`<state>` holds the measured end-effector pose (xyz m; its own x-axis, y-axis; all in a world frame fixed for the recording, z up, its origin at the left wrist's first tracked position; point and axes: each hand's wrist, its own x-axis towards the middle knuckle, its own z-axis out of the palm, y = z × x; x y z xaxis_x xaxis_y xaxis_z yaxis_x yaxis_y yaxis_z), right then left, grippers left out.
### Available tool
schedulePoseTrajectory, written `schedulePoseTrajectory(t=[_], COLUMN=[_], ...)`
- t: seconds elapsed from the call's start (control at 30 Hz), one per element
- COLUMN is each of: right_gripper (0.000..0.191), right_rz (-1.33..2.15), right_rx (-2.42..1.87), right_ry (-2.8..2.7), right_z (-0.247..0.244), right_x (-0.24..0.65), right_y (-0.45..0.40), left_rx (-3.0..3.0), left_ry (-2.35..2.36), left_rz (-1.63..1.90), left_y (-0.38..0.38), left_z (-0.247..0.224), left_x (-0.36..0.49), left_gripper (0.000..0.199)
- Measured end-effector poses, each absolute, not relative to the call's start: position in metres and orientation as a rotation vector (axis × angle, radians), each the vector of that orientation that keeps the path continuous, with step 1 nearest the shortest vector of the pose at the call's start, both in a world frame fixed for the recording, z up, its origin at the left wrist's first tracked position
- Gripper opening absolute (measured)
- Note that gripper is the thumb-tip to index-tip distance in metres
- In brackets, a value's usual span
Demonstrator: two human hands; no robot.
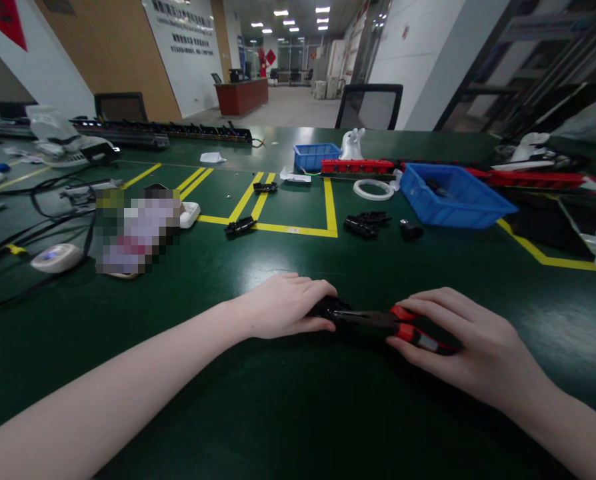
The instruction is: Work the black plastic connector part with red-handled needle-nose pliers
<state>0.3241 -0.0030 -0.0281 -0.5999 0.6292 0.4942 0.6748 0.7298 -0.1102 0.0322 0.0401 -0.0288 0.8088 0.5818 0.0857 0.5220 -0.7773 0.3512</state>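
Observation:
My left hand (pixel 288 303) is closed around a small black plastic part (pixel 331 307), most of which its fingers hide. From the right, my right hand (pixel 471 340) grips the red handles of a pair of long-nose pliers (pixel 373 320). The dark jaws point left and meet the black part at my left fingertips; whether they clamp it cannot be made out. Both hands are low over the green tabletop. Beyond them, similar black parts lie on the table, a few by the right (pixel 362 225) and one on the yellow tape (pixel 241 227).
Behind the loose parts stands a blue bin (pixel 453 197) with dark pieces inside, beside a white ring (pixel 373 189). A smaller blue bin (pixel 315 157) and a red strip (pixel 358 167) lie farther back. At left are a blurred-out phone (pixel 141 233), a white mouse-like device (pixel 57 258) and black cables.

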Motion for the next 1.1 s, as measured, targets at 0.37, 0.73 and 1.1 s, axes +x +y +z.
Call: schedulePoseTrajectory(t=[0.37,0.73,1.1], right_gripper=[0.025,0.026,0.027], right_rz=[-0.155,-0.213,-0.217], right_rx=[-0.979,-0.954,-0.979], right_ry=[-2.434,-2.478,-2.455], right_z=[-0.0217,-0.0229,-0.0214], right_x=[0.3194,0.3202,0.3227], right_y=[-0.0032,-0.0023,-0.0021], left_rx=[2.722,2.724,2.731], left_ry=[0.839,0.806,0.804], left_rz=[0.239,0.254,0.259], left_y=[0.0383,0.0392,0.0399], left_z=[-0.0274,-0.0278,-0.0292], left_x=[0.0329,0.0323,0.0323], left_gripper=[0.041,0.038,0.039])
